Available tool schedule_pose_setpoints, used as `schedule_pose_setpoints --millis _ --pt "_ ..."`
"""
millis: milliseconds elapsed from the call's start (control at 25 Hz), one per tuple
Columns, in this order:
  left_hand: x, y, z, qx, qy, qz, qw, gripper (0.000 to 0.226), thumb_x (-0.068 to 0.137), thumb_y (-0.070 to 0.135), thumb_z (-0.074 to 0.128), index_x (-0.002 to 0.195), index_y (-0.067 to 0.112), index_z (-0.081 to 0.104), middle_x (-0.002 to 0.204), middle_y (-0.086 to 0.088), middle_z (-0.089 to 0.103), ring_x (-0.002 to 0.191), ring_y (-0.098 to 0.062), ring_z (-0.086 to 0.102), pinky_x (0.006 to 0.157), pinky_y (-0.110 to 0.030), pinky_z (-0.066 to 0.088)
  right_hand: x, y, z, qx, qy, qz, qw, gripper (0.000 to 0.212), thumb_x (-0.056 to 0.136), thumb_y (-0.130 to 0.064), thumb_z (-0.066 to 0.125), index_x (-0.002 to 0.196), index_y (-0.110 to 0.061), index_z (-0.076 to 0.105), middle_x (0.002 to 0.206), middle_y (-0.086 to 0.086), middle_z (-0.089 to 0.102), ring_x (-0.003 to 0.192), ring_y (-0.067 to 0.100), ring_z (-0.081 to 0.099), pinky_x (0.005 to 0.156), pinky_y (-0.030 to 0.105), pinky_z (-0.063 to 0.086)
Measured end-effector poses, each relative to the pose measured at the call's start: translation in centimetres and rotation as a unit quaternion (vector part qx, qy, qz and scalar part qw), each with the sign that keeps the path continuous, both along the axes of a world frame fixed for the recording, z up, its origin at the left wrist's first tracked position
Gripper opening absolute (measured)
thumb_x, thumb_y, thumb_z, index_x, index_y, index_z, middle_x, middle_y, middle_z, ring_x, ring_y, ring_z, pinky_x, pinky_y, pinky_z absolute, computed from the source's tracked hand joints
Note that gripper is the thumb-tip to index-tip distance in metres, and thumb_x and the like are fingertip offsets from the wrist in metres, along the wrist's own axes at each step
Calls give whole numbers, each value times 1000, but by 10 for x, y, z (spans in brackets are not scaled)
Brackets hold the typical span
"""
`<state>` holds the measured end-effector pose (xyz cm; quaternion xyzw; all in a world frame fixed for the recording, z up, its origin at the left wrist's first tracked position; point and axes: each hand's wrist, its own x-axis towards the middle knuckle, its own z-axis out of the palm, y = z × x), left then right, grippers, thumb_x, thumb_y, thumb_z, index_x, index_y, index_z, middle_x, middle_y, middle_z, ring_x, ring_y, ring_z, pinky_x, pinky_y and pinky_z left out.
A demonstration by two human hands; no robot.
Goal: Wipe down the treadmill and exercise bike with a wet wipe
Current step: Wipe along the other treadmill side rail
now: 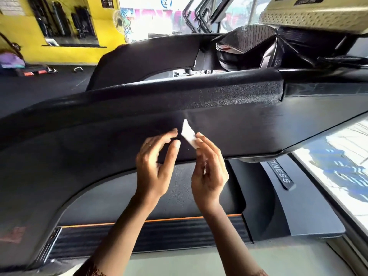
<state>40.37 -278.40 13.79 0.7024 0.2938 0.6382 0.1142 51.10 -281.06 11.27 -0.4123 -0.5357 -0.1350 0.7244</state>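
Note:
A small folded white wet wipe (188, 132) sticks up from the fingertips of my right hand (209, 168), which pinches its lower end. My left hand (156, 162) is just left of it, fingers loosely spread and a little blurred, thumb raised, not touching the wipe. Both hands hover in front of the black padded handrail (179, 100) and side panel of the treadmill (69, 148). Below my wrists lies the dark running belt (179, 196) with an orange stripe at its edge.
A second black treadmill rail (151, 56) runs behind the first, with a wrapped console (249, 46) to the upper right. A bright window ledge (338, 166) borders the right side. Yellow wall, mirror and floor weights lie at the far left.

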Motion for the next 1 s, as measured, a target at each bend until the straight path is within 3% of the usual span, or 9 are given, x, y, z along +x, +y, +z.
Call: schedule_pose_setpoints --millis 120,240,360,440,560,680,800,920,1000 --pt "12 -6 5 -112 -80 -113 984 15 90 28 59 103 24 66 97 18 70 91 -3 65 79 -23 52 2 0 -2 18 -17 -6 1000 17 82 19 56 92 11 67 105 16 67 101 21 66 92 25 50" --pt "17 -6 7 -168 -123 -153 966 12 89 15 61 96 22 66 89 15 71 85 -2 66 76 -16 48 9 -6 -4 -4 -15 38 999 13 88 9 55 93 11 67 106 17 67 103 20 66 91 27 51" --pt "16 -4 3 -169 -88 -150 970 11 87 14 61 92 22 67 87 14 71 83 -2 66 75 -16 49 21 -11 2 -74 14 84 994 20 92 4 52 108 6 63 115 15 64 109 19 63 93 25 48" --pt "15 -4 2 -154 -49 -149 976 9 88 16 63 93 22 67 88 15 70 82 -2 66 74 -15 49 28 -10 4 -125 21 95 987 30 88 4 59 117 0 62 108 7 66 97 13 65 86 22 50" --pt "17 -5 0 -115 -1 -118 986 12 87 27 62 89 16 68 82 10 69 75 -3 65 67 -18 51 37 -12 3 -159 13 77 984 19 85 -6 65 104 -6 69 84 -3 62 74 6 60 73 14 47" --pt "21 -3 -2 -105 42 -84 990 29 85 37 61 75 11 64 70 2 61 62 -11 56 56 -20 46 42 -22 7 -197 105 146 964 5 90 -20 57 88 -18 61 79 -6 60 71 10 56 68 22 46" --pt "26 -3 -2 -107 71 -75 989 37 86 42 59 66 11 58 62 8 53 56 -6 47 53 -14 36 44 -28 15 -212 182 221 934 8 87 -23 60 91 -16 59 80 -8 63 70 7 56 64 28 48" --pt "31 -5 -1 -118 51 -70 989 34 85 40 62 70 10 62 63 9 56 56 -2 48 53 -12 37 45 -30 15 -219 176 196 940 26 76 -18 73 101 -19 65 93 -3 70 83 7 64 76 27 54" --pt "31 -6 0 -120 35 -65 990 27 86 36 65 75 11 65 66 10 61 59 -4 53 54 -12 40 50 -30 13 -174 213 82 958 21 76 -18 74 95 -23 67 89 -8 70 81 0 63 74 24 51"
